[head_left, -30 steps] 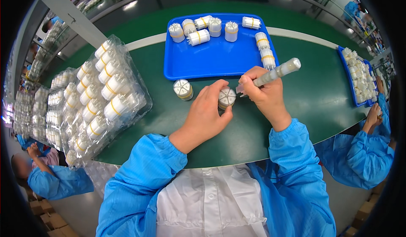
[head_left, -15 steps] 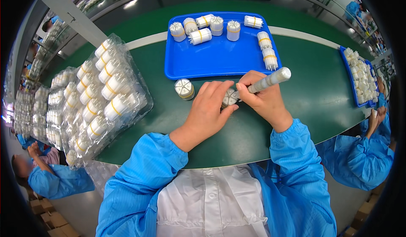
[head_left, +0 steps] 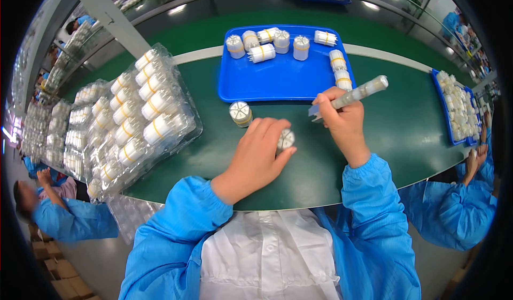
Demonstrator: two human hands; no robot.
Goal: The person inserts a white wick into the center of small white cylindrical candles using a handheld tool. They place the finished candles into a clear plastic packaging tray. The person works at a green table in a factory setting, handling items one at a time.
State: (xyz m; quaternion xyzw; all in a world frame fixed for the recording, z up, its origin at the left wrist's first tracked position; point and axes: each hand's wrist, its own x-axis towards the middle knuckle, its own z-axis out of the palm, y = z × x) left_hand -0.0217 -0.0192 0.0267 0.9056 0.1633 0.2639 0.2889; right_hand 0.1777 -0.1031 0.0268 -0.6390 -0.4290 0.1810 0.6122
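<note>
Left hand point(head_left: 254, 158) holds cylinder point(head_left: 287, 139) | right hand point(head_left: 344, 122) grips pale tool point(head_left: 368, 88) | green counter point(head_left: 387, 121), blue-sleeved co-workers point(head_left: 451, 206) | any lettering unreadable

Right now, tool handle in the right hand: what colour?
Off-white to pale grey; the handle shows best in the head view.

Your dark green worktop point(head_left: 299, 177) has a smooth, faintly glossy finish, and the blue rectangular plastic tray point(head_left: 278, 83) looks slick and shiny. Your pale grey, rod-shaped tool handle point(head_left: 366, 90) has a soft sheen, while the clear plastic blister tray point(head_left: 193, 126) gleams. Your blue sleeves point(head_left: 371, 193) are creased cloth.
</note>
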